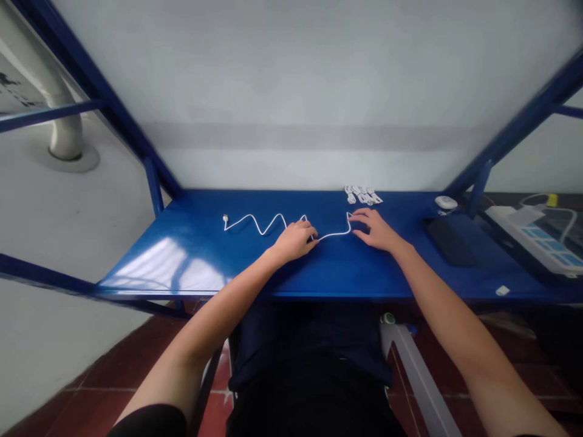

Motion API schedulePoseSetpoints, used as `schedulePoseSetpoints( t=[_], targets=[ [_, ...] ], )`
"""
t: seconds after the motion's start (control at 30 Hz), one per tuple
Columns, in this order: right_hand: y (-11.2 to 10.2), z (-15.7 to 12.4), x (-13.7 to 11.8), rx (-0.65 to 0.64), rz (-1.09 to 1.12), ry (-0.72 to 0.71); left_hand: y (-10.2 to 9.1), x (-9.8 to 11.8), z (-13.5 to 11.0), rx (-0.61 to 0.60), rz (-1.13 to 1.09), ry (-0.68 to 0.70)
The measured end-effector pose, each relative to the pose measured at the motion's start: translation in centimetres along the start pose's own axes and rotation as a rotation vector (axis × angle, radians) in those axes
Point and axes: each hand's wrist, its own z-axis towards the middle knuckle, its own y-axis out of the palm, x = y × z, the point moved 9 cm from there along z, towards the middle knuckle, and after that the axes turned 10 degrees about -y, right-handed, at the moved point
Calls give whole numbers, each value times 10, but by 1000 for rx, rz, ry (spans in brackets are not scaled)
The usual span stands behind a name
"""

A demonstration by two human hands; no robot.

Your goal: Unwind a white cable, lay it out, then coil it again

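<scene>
1. White cable (334, 235) passes beneath my left hand (296, 240), fingers curled down over it; whether they grip it or merely rest there, I cannot tell.
2. My right hand (371, 229) lies open on the blue table (387, 273), fingers spread, its index finger at the cable's right end.
3. Cable runs loose across the table's middle, zigzagging left to a USB connector (225, 218) that lies free, held by neither hand.
4. Tied bundles of white cable (363, 195) sit at the table's back edge, beyond my right hand, against a pale wall (291, 91). So far, one cable lies laid out; the bundles remain tied.
5. Farther right on the table: a white round puck (445, 203), a black rectangular pad (450, 241) and a small white scrap (502, 290). Past the table's right side sits a power strip with blue switches (531, 240).
</scene>
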Motion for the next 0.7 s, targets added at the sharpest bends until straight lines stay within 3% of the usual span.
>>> schedulePoseSetpoints(
  t=[0.13,0.27,0.47,0.7],
  targets=[
    [11,7,-21,-91,39,-121,10,1,2,-4,-20,22],
    [13,10,-19,-83,102,-114,14,-5,5,-8,-102,-7],
    [1,13,-18,48,266,86,14,-7,3,-6,-136,-36],
    [9,37,-12,204,535,324,16,-11,3,4,-161,-103]
  ],
)
